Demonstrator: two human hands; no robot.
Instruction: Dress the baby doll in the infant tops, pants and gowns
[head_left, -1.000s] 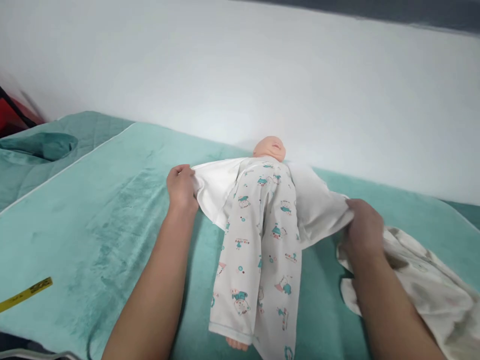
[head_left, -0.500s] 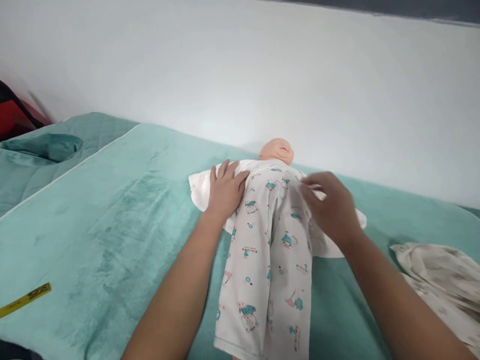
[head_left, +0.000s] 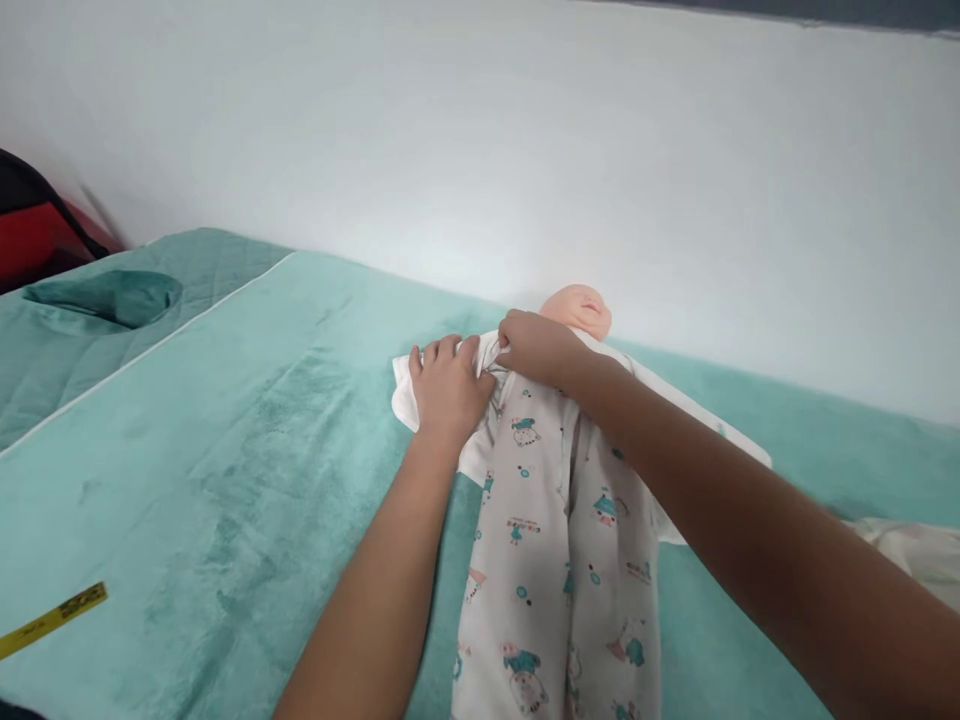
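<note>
A baby doll (head_left: 576,308) lies on its back with its head close to the wall. It wears a white shirt (head_left: 697,415) with the sleeves spread out, and white printed trousers (head_left: 525,540) that reach high up the chest. My left hand (head_left: 452,392) rests on the shirt's left side, its fingers spread over the cloth. Beside it, my right hand (head_left: 536,345) reaches across the doll's chest, pinching gathered white cloth that appears to be the shirt. My right forearm covers part of the chest and trousers.
A green plush sheet (head_left: 225,480) spreads beneath the doll, against a white wall (head_left: 375,150). Crumpled pale cloth (head_left: 915,550) lies at the right. A yellow strip (head_left: 56,618) is at the lower left, and a red and black object (head_left: 37,225) at the far left.
My right hand has moved left, from the trousers' right side across the chest to beside my left hand, bunching cloth there. My left hand stays on the shirt. The view has shifted slightly.
</note>
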